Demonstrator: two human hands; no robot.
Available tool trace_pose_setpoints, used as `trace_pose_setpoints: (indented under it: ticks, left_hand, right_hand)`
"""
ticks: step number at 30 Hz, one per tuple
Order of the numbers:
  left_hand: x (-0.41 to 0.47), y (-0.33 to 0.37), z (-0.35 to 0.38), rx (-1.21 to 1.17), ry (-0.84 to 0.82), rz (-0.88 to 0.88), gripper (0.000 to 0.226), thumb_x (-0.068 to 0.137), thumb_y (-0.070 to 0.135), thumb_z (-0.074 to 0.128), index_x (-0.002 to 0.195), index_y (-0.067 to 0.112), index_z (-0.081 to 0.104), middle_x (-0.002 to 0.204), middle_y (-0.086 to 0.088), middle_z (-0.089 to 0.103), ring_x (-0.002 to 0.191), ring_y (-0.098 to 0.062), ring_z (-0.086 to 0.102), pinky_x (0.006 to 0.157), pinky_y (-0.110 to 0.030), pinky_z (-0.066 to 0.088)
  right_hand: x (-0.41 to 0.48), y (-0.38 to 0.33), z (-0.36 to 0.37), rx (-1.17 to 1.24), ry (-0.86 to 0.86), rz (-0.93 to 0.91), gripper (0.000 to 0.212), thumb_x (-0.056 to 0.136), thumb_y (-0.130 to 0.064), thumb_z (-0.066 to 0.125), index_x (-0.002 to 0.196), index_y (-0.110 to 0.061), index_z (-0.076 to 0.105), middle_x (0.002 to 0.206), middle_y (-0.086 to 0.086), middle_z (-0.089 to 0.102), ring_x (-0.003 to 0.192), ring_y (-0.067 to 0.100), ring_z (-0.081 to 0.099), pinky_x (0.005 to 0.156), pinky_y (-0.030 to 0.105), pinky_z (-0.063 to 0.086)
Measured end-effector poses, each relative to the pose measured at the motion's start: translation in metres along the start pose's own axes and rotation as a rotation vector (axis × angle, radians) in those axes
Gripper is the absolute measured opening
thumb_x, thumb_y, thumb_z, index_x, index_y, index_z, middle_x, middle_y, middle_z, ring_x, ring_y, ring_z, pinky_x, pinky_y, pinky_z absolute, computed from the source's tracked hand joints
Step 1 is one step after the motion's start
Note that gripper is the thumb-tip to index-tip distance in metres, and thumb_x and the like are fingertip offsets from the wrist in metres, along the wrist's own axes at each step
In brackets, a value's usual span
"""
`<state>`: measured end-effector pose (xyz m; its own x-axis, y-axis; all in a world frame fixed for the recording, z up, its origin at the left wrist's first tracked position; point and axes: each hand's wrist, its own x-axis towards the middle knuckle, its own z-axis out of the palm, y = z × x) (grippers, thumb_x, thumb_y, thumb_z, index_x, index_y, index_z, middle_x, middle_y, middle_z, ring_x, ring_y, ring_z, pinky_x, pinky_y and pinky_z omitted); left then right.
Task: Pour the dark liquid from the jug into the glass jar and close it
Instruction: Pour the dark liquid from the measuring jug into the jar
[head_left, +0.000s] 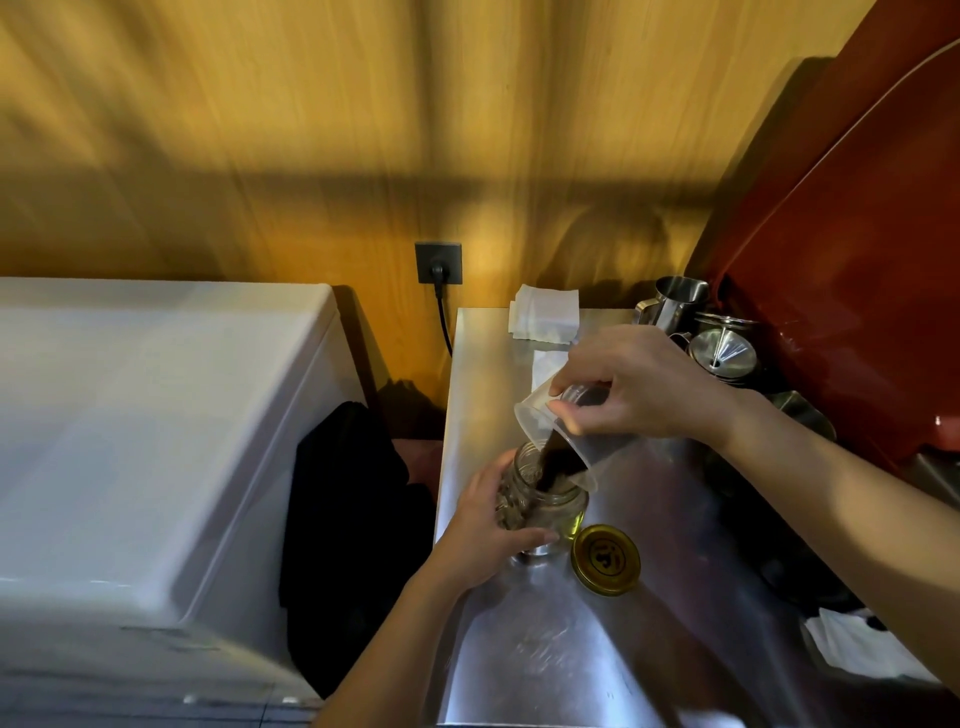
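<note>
Chest-style white appliance (130, 415) fills my far left, with dark cloth (353, 519) in the gap beside the steel desk (545, 649). My left hand (483, 530) is wrapped around the glass jar (545, 506), which stands upright near the desk's left edge. Above it my right hand (628, 384) grips the clear plastic jug (561, 441), tilted mouth-down over the jar opening; dark liquid (556, 462) runs from its lip into the jar. Gold lid (605, 558) lies flat on the desk just right of the jar, apart from it. Steel pitcher (675, 301) and funnel (722, 351) sit at the back right; white paper (852, 644) near right edge.
</note>
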<state>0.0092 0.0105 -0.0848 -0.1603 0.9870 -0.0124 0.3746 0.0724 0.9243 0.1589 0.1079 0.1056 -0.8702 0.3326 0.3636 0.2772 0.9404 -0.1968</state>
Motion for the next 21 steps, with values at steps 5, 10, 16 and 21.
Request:
trace_pose_setpoints:
  ticks: [5,10,16,21]
  left_hand:
    - [0.002,-0.004,0.001,0.014,0.002,-0.002,0.085,0.051,0.056,0.082,0.112,0.076,0.027,0.130,0.010,0.043,0.123,-0.014,0.044,0.106,-0.041,0.041]
    - [0.005,-0.011,0.003,0.003,0.003,0.001,0.088,0.049,0.057,0.083,0.112,0.079,0.026,0.122,0.030,0.037,0.119,-0.003,0.044,0.098,-0.024,0.038]
    - [0.006,-0.014,0.003,-0.015,0.005,0.006,0.089,0.050,0.056,0.084,0.115,0.077,0.027,0.124,0.030,0.038,0.119,0.010,0.039,0.093,-0.015,0.035]
    - [0.005,-0.011,0.002,-0.009,0.008,0.005,0.090,0.048,0.059,0.083,0.112,0.081,0.024,0.123,0.034,0.033,0.119,0.004,0.042,0.097,-0.020,0.036]
  right_hand:
    - [0.001,-0.001,0.000,-0.007,0.002,-0.008,0.013,0.077,-0.021,0.072,0.078,-0.008,0.073,0.067,0.007,0.069,0.064,0.013,0.051,0.055,0.041,0.048]
    - [0.002,0.000,0.002,-0.038,0.017,-0.048,0.018,0.077,-0.026,0.067,0.075,-0.008,0.072,0.062,0.008,0.067,0.060,0.017,0.054,0.051,0.040,0.047]
    - [0.005,-0.002,0.007,-0.089,0.011,-0.132,0.014,0.073,-0.018,0.074,0.069,-0.006,0.070,0.055,0.008,0.063,0.052,0.023,0.054,0.052,0.029,0.036]
    - [0.009,-0.001,0.008,-0.103,0.023,-0.177,0.018,0.075,-0.023,0.068,0.066,-0.006,0.069,0.054,0.007,0.062,0.050,0.021,0.052,0.053,0.026,0.032]
